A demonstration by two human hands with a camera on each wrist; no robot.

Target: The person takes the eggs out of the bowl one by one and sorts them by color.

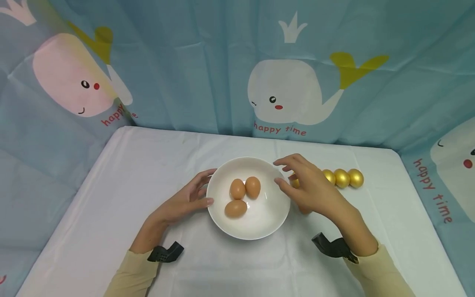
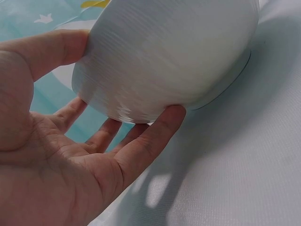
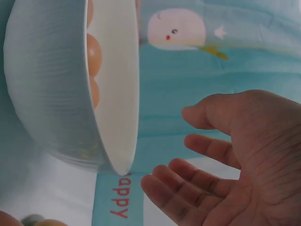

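A white bowl (image 1: 265, 218) stands on the white-covered table with three brown eggs (image 1: 236, 208) lying together inside it. My left hand (image 1: 183, 202) is at the bowl's left side, thumb tip right at the rim. In the left wrist view its spread fingers (image 2: 146, 146) rest against the bowl's outer wall. To the right of the bowl hovers my right hand (image 1: 315, 187), fingers loosely bent and apart from the rim. The right wrist view shows nothing between its fingers (image 3: 174, 193). Another brown egg (image 1: 305, 210) lies mostly hidden beneath that hand.
Several shiny gold balls (image 1: 342, 178) form a row behind and right of my right hand, which covers part of the row. A blue curtain (image 1: 208, 82) with printed whales hangs at the table's back edge. White tablecloth (image 1: 111, 214) stretches to the left.
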